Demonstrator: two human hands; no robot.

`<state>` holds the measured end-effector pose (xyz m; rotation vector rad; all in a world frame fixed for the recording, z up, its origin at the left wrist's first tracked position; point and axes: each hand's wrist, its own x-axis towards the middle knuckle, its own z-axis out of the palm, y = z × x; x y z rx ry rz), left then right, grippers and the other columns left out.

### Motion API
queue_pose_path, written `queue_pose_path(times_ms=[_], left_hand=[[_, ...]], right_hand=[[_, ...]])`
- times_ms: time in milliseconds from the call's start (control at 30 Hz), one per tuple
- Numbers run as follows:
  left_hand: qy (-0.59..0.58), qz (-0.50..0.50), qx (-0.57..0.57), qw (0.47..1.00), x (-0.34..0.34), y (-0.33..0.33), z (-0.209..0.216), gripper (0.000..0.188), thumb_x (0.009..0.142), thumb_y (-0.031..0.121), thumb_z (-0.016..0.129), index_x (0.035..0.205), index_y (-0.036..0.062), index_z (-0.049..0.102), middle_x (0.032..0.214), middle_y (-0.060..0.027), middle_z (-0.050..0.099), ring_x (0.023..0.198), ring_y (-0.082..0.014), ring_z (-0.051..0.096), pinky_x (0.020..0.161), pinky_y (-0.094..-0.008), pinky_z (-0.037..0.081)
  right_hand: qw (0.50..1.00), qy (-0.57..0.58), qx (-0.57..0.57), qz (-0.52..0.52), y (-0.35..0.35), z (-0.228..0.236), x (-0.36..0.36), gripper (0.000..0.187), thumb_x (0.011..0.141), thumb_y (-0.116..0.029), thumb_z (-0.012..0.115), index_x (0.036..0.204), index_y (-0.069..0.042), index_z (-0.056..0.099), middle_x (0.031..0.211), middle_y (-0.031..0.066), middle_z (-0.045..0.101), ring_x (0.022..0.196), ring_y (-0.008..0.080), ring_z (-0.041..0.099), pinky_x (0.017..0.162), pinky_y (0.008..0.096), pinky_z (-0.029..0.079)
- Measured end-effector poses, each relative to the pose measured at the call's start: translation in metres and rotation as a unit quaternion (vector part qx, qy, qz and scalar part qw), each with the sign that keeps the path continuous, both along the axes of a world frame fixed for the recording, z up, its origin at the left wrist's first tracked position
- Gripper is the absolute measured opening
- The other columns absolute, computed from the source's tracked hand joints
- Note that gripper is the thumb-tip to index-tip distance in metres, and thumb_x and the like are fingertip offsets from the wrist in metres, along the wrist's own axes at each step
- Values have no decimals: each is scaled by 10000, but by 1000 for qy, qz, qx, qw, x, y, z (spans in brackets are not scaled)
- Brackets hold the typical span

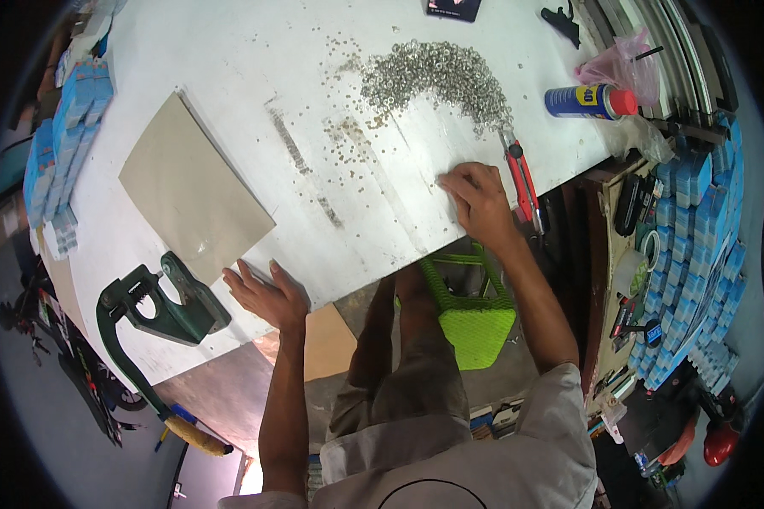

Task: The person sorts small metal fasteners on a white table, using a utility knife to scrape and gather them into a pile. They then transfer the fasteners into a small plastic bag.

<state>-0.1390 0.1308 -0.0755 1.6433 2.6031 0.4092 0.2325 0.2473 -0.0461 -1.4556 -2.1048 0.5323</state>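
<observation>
My right hand (477,199), right of the beige board (197,178), has fingertips bunched; can't tell if I'm pinching anything. My left hand (267,297) lies open, fingers spread, at the board's near edge, contact unclear. Shiny metal rings (454,72) heaped right of board; dark green press (197,312) blocks its near corner; red cutter (521,176) far right.

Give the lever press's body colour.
The lever press body is dark green, shown in the head view.

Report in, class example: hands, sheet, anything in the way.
Left hand open by beige sheet, contact unclear. Right hand curled, grip unclear. Sheet lies on white table. Green hand press near its lower end; red cutter beside right hand.
</observation>
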Motion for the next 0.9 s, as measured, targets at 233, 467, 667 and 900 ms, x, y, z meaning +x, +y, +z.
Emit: queue_pose_path(times_ms=[233,467,667,900], left_hand=[[-3,4,-5,1000,1,1,1,673,1042,394,516,1530,-39,349,1626,-326,212,1521,-480,181,1199,-635,161],[2,-5,6,1000,-1,-1,-2,672,1041,396,522,1529,-35,353,1630,-316,214,1521,-477,188,1198,-636,165],[-5,-4,8,1000,0,-1,0,665,1038,386,533,1532,-22,356,1632,-319,207,1520,-478,188,1192,-638,172],[-16,1,7,1000,3,1,3,658,1033,377,541,1529,-17,365,1630,-323,209,1517,-483,190,1188,-644,174]], right_hand=[[1000,-13,11,-2,4,-7,-5,320,746,23,710,1033,-118,708,1021,65,635,950,274,616,858,408,457],[998,-50,45,13,16,-9,-13,321,746,38,702,1053,-53,684,1020,92,630,974,280,625,862,420,458],[990,-94,82,58,11,-11,-7,341,735,20,702,1071,-27,667,1046,99,626,1001,279,625,930,442,469],[994,-47,74,71,-3,-9,5,354,782,-43,740,1130,-24,678,1115,94,633,994,294,608,906,456,473]])
